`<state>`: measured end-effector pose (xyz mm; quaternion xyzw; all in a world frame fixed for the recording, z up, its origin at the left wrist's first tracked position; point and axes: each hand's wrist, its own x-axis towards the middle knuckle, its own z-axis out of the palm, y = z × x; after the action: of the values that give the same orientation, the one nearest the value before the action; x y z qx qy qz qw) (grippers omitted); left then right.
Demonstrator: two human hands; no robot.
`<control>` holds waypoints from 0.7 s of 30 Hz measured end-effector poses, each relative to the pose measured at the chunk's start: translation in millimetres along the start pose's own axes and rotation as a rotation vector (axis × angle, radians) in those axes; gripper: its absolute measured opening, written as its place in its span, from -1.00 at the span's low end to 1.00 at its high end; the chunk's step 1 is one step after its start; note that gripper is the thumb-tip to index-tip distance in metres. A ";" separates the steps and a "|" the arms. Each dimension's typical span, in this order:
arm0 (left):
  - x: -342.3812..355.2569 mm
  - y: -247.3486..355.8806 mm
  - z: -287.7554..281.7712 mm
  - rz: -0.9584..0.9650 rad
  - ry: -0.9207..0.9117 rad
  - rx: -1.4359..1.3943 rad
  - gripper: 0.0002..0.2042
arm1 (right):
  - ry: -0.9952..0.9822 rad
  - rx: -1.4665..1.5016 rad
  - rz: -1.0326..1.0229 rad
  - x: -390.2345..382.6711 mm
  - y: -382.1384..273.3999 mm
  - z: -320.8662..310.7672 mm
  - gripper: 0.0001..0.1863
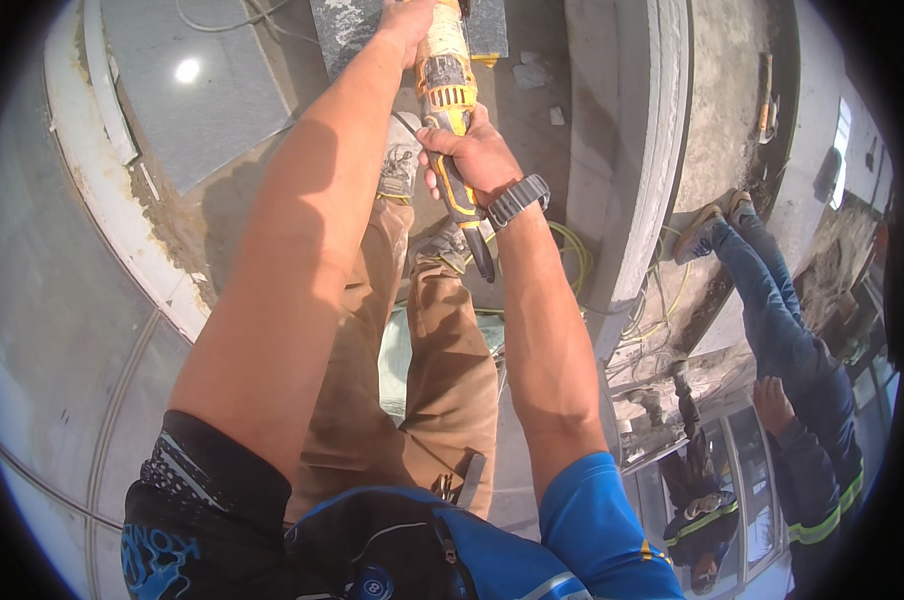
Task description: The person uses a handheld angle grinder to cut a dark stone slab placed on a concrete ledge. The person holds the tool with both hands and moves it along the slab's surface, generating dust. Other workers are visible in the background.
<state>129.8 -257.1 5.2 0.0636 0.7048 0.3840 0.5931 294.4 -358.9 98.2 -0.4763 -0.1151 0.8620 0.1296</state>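
A yellow and black angle grinder, its body smeared with pale dust, stretches away from me at the top of the view. My right hand, below a dark wristwatch, is wrapped round its rear handle. Farther up, my left hand is closed on the front part; the tool's head is cut off by the upper edge. Beneath it lies a dark grey stone slab with whitish dust. From the handle's rear end the black cord sleeve hangs toward my legs.
A large grey slab lies to the left inside a pale curved edge. On the right runs a concrete ledge. A yellow-green cord loops near my shoes. Two other people are at the right.
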 end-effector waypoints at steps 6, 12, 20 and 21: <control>-1.5 -8.8 -3.0 -0.023 -0.052 -0.017 -0.24 | 0.022 -0.013 -0.007 -6.3 2.7 -1.6 -0.31; -33.6 -18.9 -0.4 -0.020 -0.009 -0.064 -0.28 | 0.050 0.000 -0.006 -30.0 18.6 0.5 -0.44; -14.6 -21.1 -7.8 -0.039 -0.038 -0.086 -0.26 | 0.029 0.005 0.014 -28.6 12.8 1.4 -0.46; -10.4 -20.4 -9.6 -0.046 -0.080 -0.089 -0.24 | 0.038 0.002 0.005 -26.0 11.4 1.7 -0.47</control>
<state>131.8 -281.5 0.8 0.0362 0.6641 0.3984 0.6316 305.1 -378.4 115.9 -0.4926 -0.1105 0.8533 0.1303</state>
